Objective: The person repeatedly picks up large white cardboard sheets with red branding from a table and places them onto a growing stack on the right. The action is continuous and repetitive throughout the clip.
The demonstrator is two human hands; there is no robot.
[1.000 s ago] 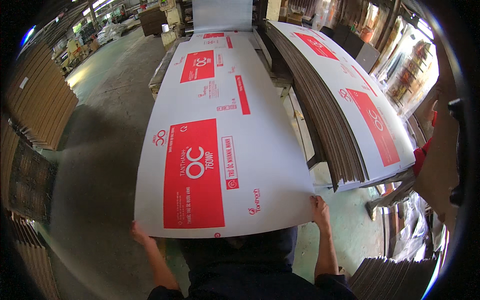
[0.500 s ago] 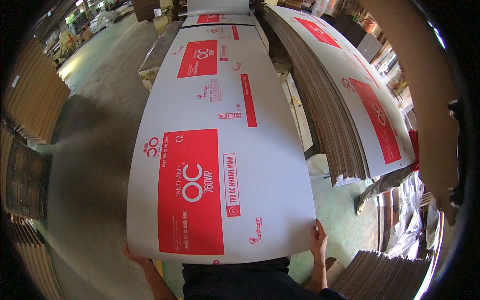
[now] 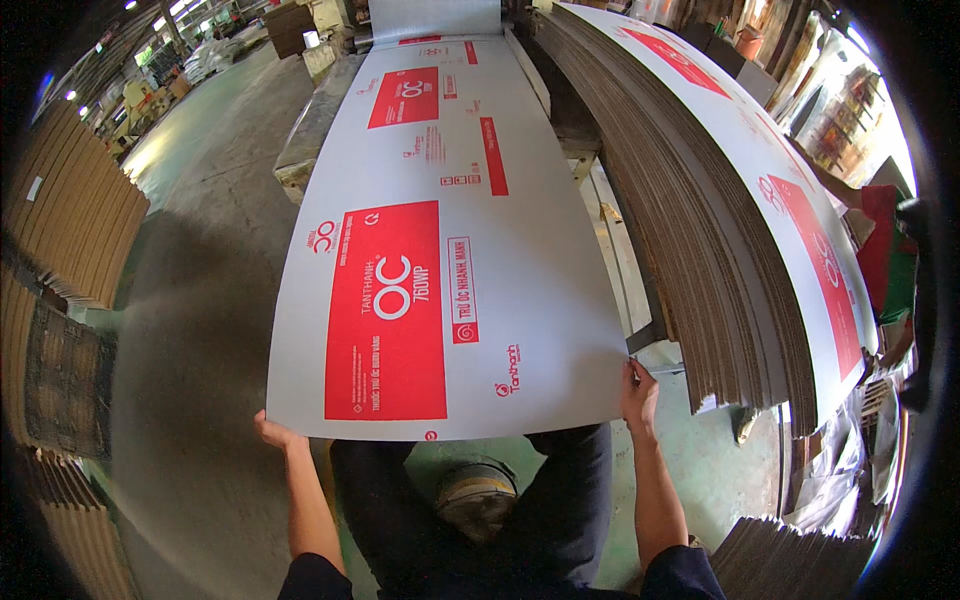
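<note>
Holding a large printed sheet by its near edge, the person stands with arms spread wide in the head view, since a board this broad would sag or twist if taken nearer the middle. The left hand is mostly under the near-left corner, with only the thumb side showing, so it seems to carry the sheet from below; whether the fingers curl round the edge cannot be told. The right hand pinches the near-right corner, fingers closed on the edge. The sheet (white with red panels) stretches away from the body, printed face up, its far end near a grey machine.

Just to the right, a tall stack of like sheets leans with its edges fanned, the top one printed the same. Brown cardboard piles stand at the left, well apart across the floor. At the far right, another person's red and green sleeve shows.
</note>
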